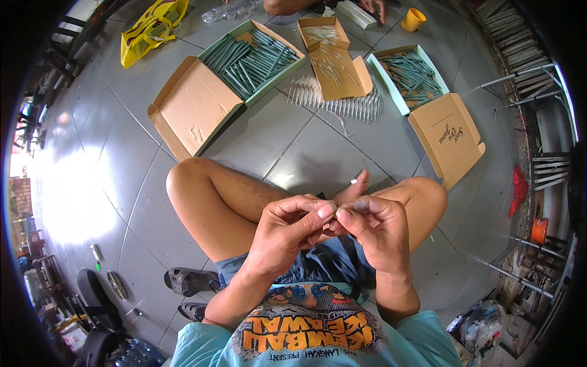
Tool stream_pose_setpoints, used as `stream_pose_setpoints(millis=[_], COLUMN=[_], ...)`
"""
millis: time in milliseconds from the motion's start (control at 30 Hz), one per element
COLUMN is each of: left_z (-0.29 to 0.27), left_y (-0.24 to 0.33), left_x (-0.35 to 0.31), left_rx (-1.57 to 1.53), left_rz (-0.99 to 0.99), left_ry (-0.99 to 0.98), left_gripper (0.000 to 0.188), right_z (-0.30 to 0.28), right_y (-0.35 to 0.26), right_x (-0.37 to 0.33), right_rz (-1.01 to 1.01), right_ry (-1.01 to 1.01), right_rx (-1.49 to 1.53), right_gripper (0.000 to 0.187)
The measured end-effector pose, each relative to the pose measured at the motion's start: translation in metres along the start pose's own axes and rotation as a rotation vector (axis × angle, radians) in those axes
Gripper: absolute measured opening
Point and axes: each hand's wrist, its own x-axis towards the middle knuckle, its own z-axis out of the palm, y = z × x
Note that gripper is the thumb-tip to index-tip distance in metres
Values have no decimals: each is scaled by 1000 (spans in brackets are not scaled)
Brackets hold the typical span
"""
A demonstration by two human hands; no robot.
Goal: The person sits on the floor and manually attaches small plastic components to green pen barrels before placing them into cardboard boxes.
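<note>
Dark-green slender rods [247, 67] fill a cardboard box [195, 104] at the far left; more lie in a second box [449, 131] at the far right. Near, over the lap, left hand [290, 225] and right hand [382, 231] are pinched almost closed, fingertips meeting; whether they grip anything is hidden. Any piece there must be tiny and light, calling for fingertip hold; the rods look stiff, smooth, perhaps slippery, best taken mid-length.

Ahead of hands [283, 229], past crossed legs [211, 189], passage over floor [260, 144] up to boxes [192, 110].
</note>
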Motion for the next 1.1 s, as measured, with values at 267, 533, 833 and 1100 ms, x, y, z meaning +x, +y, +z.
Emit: stream_pose_setpoints(millis=[267,533,833,1100], left_z=[-3,1,1,0], left_y=[2,0,2,-1], left_x=[0,0,0,-1], left_rx=[5,45,70,102], left_rz=[-26,45,39,17], left_ry=[-39,9,-7,-4], left_gripper=[9,12,11,11], right_z=[-1,0,-8,-9], right_y=[1,-1,1,1], right_x=[0,-2,-1,-1], right_rz=[-19,-45,-29,-21], right_ry=[-4,25,-25,-45], right_rx=[16,-109,-74,-8], right_gripper=[13,12,11,10])
